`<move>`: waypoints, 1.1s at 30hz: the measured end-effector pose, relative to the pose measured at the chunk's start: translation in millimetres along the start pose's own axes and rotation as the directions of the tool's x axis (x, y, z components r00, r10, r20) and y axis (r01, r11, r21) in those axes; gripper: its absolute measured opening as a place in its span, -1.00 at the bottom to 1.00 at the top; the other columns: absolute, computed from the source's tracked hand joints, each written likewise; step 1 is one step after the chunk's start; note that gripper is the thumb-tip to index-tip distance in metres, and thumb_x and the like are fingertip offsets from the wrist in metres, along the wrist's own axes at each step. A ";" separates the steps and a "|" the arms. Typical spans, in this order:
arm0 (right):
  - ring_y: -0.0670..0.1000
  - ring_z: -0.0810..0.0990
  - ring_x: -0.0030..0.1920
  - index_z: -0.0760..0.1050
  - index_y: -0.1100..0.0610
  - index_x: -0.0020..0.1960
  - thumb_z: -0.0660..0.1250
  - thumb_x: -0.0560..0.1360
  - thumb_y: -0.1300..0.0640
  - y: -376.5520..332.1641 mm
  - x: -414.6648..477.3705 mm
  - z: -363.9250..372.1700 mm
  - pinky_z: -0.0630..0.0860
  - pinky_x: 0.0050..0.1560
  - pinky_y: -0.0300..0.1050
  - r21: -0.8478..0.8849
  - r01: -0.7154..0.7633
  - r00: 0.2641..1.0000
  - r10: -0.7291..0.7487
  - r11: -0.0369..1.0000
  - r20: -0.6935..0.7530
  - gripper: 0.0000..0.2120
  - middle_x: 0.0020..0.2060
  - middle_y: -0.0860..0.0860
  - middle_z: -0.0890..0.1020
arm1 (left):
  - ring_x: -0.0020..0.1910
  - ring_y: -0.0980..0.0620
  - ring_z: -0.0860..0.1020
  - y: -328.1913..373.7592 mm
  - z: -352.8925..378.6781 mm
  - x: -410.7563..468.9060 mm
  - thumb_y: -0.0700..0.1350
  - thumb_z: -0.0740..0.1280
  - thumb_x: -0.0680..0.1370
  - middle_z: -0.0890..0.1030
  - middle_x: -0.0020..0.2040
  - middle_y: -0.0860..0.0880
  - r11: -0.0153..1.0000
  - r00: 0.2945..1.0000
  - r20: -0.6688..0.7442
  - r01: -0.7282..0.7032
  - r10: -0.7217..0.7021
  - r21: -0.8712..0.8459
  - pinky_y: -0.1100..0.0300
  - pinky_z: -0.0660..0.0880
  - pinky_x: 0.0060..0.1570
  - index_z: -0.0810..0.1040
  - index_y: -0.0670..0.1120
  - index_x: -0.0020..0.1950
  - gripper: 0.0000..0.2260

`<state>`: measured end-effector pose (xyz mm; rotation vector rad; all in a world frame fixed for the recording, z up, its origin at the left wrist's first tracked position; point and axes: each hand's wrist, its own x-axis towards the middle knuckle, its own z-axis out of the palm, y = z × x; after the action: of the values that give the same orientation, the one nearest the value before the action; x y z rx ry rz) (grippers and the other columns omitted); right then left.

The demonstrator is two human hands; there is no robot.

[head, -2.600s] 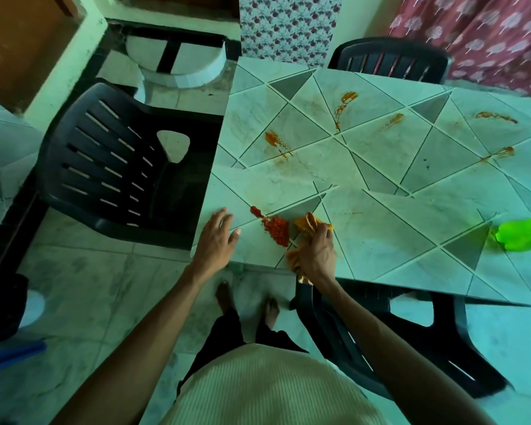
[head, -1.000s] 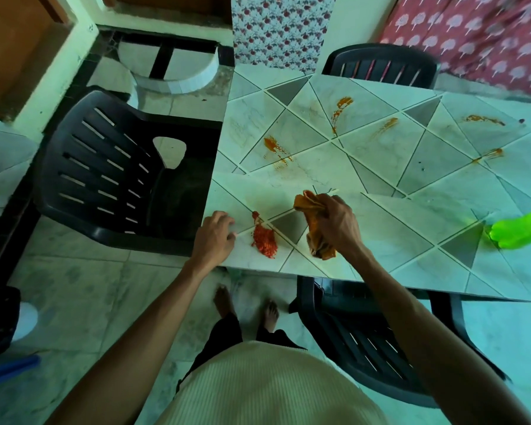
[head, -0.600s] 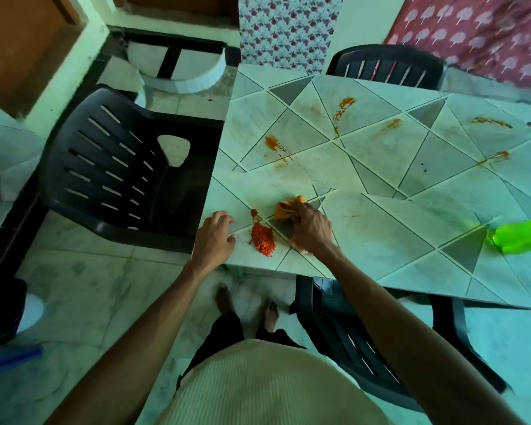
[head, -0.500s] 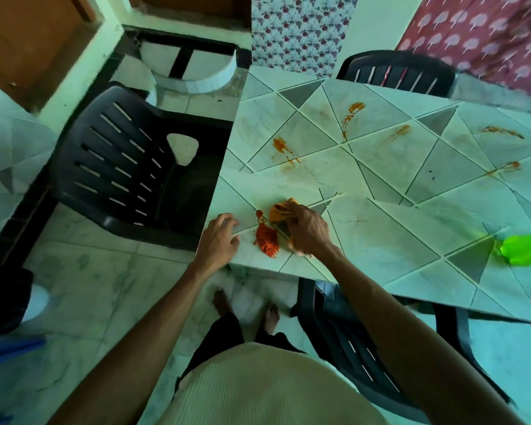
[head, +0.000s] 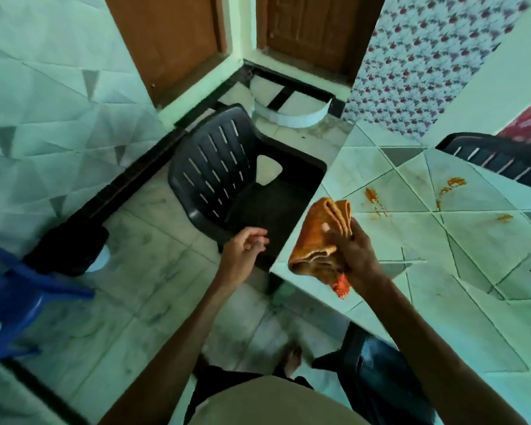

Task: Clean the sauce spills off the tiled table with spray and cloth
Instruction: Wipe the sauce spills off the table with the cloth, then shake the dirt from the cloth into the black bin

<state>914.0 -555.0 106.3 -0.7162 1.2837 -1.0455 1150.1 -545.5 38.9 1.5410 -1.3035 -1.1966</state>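
Tiled floor fills 6 to 9 o'clock. Tiled tabletop occupies the 3 o'clock side, with a black chair at its 9 o'clock edge. Right hand grips the bunched orange cloth at the tabletop corner, fingers curled round it. Left hand, at 9 o'clock of the cloth, holds nothing, fingers loosely curled. Red sauce shows at the cloth's 6 o'clock end. Orange sauce spills lie at its 1 o'clock.

Glossy tiled table, soft cloth
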 end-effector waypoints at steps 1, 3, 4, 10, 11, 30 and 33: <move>0.13 0.71 -0.09 0.48 0.13 0.29 0.45 0.48 0.24 4.7 2.3 23.3 0.67 -0.15 0.01 0.103 -0.097 0.994 0.091 0.990 0.059 -0.60 0.01 0.15 0.69 | -0.05 0.10 0.67 -1.4 -23.4 -5.7 -0.12 0.30 0.63 0.69 0.00 0.01 1.000 0.999 -0.046 0.000 -0.001 -0.031 0.24 0.56 -0.01 0.59 -0.07 0.19 -0.83; 0.18 0.71 -0.06 0.44 0.23 0.37 0.52 0.40 0.21 20.0 7.2 63.2 0.66 -0.17 0.01 0.143 -0.261 0.960 0.241 0.955 0.142 -0.42 0.06 0.20 0.69 | -0.05 0.01 0.68 -8.4 -62.8 -15.7 -0.14 0.30 0.63 0.69 -0.02 -0.04 0.997 0.992 -0.122 0.014 -0.023 -0.075 0.20 0.58 0.00 0.60 -0.05 0.14 -0.87; 0.21 0.71 0.00 0.43 0.25 0.39 0.58 0.35 0.17 28.6 9.1 84.5 0.67 -0.15 0.02 0.133 -0.328 0.936 0.303 0.935 0.178 -0.33 0.11 0.22 0.68 | -0.05 -0.01 0.68 -14.1 -83.4 -20.6 -0.14 0.30 0.63 0.69 -0.03 -0.05 0.995 0.987 -0.155 0.029 -0.043 -0.093 0.18 0.58 0.01 0.59 -0.02 0.11 -0.89; 0.16 0.74 -0.09 0.49 0.23 0.31 0.72 0.09 0.07 74.7 7.7 240.4 0.66 -0.26 -0.01 -0.007 -0.533 0.783 0.496 0.846 0.375 -0.15 0.08 0.22 0.70 | -0.08 0.03 0.68 -58.2 -226.3 -56.2 0.21 0.29 0.48 0.71 -0.05 0.03 0.995 0.934 -0.348 0.058 -0.085 -0.087 -0.01 0.60 0.05 0.60 0.05 0.10 -0.67; 0.15 0.74 -0.09 0.48 0.24 0.33 0.63 0.23 0.10 83.6 8.6 272.9 0.68 -0.24 0.01 -0.032 -0.559 0.760 0.527 0.829 0.380 -0.27 0.10 0.22 0.70 | -0.09 0.04 0.68 -66.3 -255.3 -61.9 0.21 0.29 0.47 0.71 -0.05 0.03 0.993 0.920 -0.379 0.071 -0.104 -0.099 -0.01 0.60 0.04 0.60 0.06 0.09 -0.67; 0.28 0.64 0.16 0.39 0.16 0.41 0.41 0.41 0.24 243.4 175.5 700.1 0.68 -0.06 0.16 -0.449 -0.530 0.583 0.693 0.720 0.423 -0.42 0.26 0.26 0.60 | -0.04 0.05 0.65 -264.4 -590.4 21.5 -0.20 0.31 0.57 0.69 -0.01 -0.03 0.804 0.589 -0.554 0.356 -0.588 -0.476 0.18 0.54 -0.02 0.59 -0.02 0.11 -0.84; 0.28 0.63 0.16 0.39 0.18 0.44 0.44 0.41 0.26 292.0 229.7 759.8 0.68 -0.05 0.14 -0.521 -0.512 0.570 0.724 0.683 0.388 -0.38 0.26 0.25 0.60 | -0.07 0.03 0.65 -322.9 -630.4 66.5 -0.18 0.32 0.57 0.68 -0.08 -0.01 0.758 0.513 -0.561 0.391 -0.650 -0.522 0.08 0.54 0.04 0.59 0.02 0.04 -0.88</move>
<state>1709.9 -742.0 -110.0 -0.6780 1.0526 0.0389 1844.0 -562.3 -116.9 1.9233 -0.0581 -0.8998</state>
